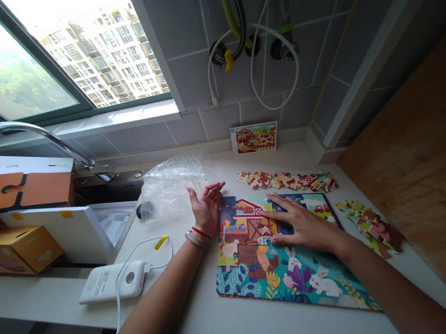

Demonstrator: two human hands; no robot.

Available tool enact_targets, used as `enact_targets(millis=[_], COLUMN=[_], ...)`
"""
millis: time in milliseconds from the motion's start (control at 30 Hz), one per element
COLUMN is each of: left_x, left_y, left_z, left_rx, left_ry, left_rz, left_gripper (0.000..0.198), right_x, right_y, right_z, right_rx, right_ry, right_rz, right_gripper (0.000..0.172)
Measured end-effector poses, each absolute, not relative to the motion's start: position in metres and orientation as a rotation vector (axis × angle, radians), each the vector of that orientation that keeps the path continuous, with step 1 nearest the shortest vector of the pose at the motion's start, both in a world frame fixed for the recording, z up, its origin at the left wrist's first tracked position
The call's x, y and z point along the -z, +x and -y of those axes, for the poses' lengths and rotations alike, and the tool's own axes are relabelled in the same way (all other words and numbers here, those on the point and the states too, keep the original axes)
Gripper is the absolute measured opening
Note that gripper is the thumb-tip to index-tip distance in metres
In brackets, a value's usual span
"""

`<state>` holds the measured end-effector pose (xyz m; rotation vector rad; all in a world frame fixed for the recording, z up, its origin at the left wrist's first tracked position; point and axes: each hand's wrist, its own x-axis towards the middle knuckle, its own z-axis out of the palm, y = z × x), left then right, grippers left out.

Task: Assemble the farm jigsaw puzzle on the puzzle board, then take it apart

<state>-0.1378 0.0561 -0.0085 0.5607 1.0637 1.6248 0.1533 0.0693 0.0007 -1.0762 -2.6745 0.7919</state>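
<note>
Item: rectangular picture-puzzle board with teal, animal-printed border [320, 263], flat on the white countertop [205, 321] near its front edge. Joined: a block of barn-scene pieces [250, 226] along the board's left side. Left to fit, apparently: the dark blue area right of the barn (partly hidden by the hand; the red vehicle near the far right corner may be print or piece). Loose stock: a row of brown-and-cream pieces [285, 179] beyond the far edge; a green-and-pink heap [370, 224] past the right edge. Estimate: perhaps half done.

Right hand [298, 222]: spread, palm down over the board; whether it covers a piece cannot be told. Left hand [207, 209]: loosely open beside the far left corner, nothing visibly held.

Behind: small farm-picture card [254, 138], upright near the wall.
</note>
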Motion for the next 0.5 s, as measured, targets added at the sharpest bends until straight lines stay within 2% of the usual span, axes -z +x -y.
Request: enact_targets(millis=[167,300,500], left_x=[0.011,0.012,0.010], left_y=[-0.130,-0.125,-0.123], left_z=[-0.051,-0.043,-0.039], left_rx=[-1.672,-1.685,-1.705], left_ry=[0.580,0.599,0.593], left_rz=[-1.124,-1.159,-1.175], left_gripper=[0.079,0.077,0.077], right_x=[-0.002,-0.001,-0.001], right_y=[0.153,0.150,0.146], right_z=[-0.068,-0.067,-0.066], right_rx=[-0.793,-0.786,-0.717], right_ry=[-1.097,-1.138,-1.194], right_rz=[2.678,2.669,2.621], right_gripper=[0.077,0.090,0.075])
